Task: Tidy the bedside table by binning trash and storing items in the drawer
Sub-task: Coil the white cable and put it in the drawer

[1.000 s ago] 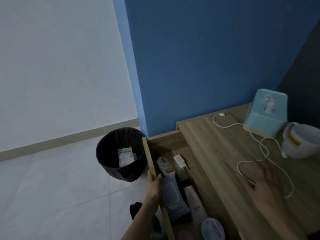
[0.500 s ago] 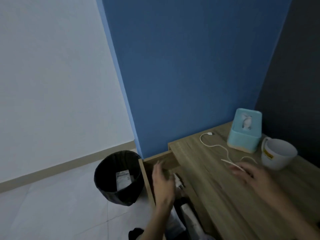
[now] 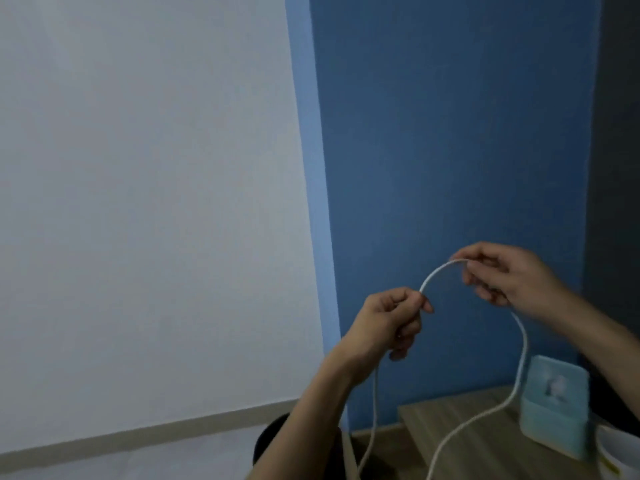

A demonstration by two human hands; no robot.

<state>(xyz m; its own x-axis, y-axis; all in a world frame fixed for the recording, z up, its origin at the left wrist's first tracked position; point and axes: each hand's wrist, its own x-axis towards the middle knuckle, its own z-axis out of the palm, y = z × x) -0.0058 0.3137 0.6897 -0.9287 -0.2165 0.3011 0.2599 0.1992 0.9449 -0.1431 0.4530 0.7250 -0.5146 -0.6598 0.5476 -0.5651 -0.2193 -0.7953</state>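
Lifts white cable [image 3: 437, 271], flat on bedside table [image 3: 464, 427] a moment ago, pinching it in curled fingers of left hand [image 3: 386, 323] and right hand [image 3: 509, 277], likely coiling for storage

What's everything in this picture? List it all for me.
bedside table: one, light wood, lower right
cable: one, white, held up in the air, both ends hanging toward the table
tissue box: one, pale teal, on the table, far right
mug: one, white, bottom right corner, beside the tissue box
bin: one, black, on the floor, mostly hidden behind a forearm
left hand: one, grips the cable
right hand: one, pinches the cable, higher up
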